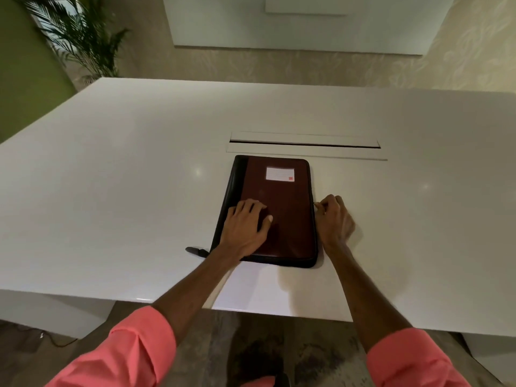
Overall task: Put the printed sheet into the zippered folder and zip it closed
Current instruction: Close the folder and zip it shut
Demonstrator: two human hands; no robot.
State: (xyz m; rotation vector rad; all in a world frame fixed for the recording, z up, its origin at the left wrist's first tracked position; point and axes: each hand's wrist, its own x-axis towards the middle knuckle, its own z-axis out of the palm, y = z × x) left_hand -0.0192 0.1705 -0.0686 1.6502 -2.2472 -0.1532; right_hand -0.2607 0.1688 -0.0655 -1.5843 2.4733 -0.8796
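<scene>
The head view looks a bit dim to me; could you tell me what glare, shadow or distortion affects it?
Head view: small ceiling-light glints dot the glossy white table; soft shadows fall beside the right hand and under the folder; wide-angle bending curves the table's edges; the folder's label is too washed out to read.

White table (111, 191), potted palm (81, 37), patterned wall (307, 68).

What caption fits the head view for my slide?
Left hand flat on closed folder; right hand pinches at its right edge.
</scene>
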